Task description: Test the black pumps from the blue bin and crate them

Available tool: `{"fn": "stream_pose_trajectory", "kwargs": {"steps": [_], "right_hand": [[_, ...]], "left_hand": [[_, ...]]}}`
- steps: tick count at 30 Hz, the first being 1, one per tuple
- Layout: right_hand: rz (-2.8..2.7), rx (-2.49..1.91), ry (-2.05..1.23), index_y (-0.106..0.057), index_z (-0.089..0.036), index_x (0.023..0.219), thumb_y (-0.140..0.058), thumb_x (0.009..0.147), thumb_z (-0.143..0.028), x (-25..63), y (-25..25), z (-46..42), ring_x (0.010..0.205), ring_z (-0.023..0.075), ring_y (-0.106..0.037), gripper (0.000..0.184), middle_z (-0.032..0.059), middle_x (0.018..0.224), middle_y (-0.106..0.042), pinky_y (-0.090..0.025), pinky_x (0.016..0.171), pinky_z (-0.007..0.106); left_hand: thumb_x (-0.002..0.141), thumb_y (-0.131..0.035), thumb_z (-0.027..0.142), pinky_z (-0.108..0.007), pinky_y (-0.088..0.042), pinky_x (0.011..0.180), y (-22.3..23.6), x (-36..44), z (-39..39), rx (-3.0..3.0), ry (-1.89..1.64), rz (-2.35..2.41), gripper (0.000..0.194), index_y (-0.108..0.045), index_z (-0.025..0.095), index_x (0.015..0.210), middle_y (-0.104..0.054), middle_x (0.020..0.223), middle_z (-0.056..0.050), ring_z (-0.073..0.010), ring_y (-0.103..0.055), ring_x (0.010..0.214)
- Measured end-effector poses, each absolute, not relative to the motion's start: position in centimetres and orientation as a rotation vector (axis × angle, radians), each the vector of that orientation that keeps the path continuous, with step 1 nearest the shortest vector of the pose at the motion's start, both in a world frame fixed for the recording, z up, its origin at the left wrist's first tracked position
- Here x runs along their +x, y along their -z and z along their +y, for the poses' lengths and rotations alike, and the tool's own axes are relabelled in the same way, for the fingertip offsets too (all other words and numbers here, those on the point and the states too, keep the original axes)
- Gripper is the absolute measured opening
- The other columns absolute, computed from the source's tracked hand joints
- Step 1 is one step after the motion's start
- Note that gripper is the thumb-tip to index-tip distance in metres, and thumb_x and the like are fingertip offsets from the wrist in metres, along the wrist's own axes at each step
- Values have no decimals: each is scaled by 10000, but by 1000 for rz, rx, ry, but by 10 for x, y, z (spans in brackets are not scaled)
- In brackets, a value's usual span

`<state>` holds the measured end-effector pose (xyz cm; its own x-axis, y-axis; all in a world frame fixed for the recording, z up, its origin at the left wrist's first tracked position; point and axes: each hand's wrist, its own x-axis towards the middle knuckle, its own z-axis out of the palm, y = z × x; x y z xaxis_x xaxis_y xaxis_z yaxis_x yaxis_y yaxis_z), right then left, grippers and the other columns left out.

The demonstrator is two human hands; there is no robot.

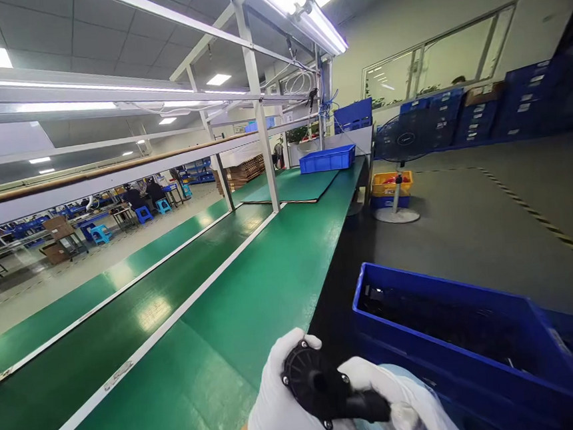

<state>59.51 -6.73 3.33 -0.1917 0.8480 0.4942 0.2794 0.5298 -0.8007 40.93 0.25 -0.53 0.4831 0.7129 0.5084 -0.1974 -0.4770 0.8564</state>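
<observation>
Both my hands wear white gloves and meet at the bottom middle of the view. My left hand [276,410] wraps around a round black plastic part [316,386] with small screws on its rim and a tube-like stub pointing right. My right hand [403,399] is closed over that stub end, together with what looks like a white cloth. The part hangs over the near edge of the green workbench [253,291].
A blue crate [543,346] of dark parts stands on the floor at my right. A blue bin [328,159] and a green mat lie far along the bench. White frame posts rise from the bench. A standing fan and stacked blue crates are beyond. Seated people work far left.
</observation>
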Motion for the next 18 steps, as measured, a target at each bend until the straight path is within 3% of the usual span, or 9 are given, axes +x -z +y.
{"fn": "stream_pose_trajectory", "kwargs": {"steps": [6,11,18], "right_hand": [[-1735,-1000,-600,-672,-232,833,-182,958,-755,595,-37,-68,624,177,-653,728,37,733,-680,-488,564,256],[-1686,-1013,-648,-691,-246,818,-214,964,-740,596,-36,-69,656,189,-675,703,50,785,-724,-530,614,259],[-1626,-1112,-665,-746,-255,973,-268,951,-733,606,-19,-70,599,210,-654,676,66,756,-729,-551,582,285]], "left_hand": [[520,-932,552,-504,-438,1015,-2,411,2,1631,-1045,570,1074,-321,256,1352,-530,1308,-148,-303,-611,1086],[538,-929,508,-502,-420,1037,-7,413,0,1664,-1022,596,1044,-330,238,1349,-547,1278,-139,-296,-600,1093],[502,-942,378,-482,-466,1013,-9,421,0,1729,-1040,675,972,-445,226,1323,-600,1192,-101,-281,-619,1027]]}}
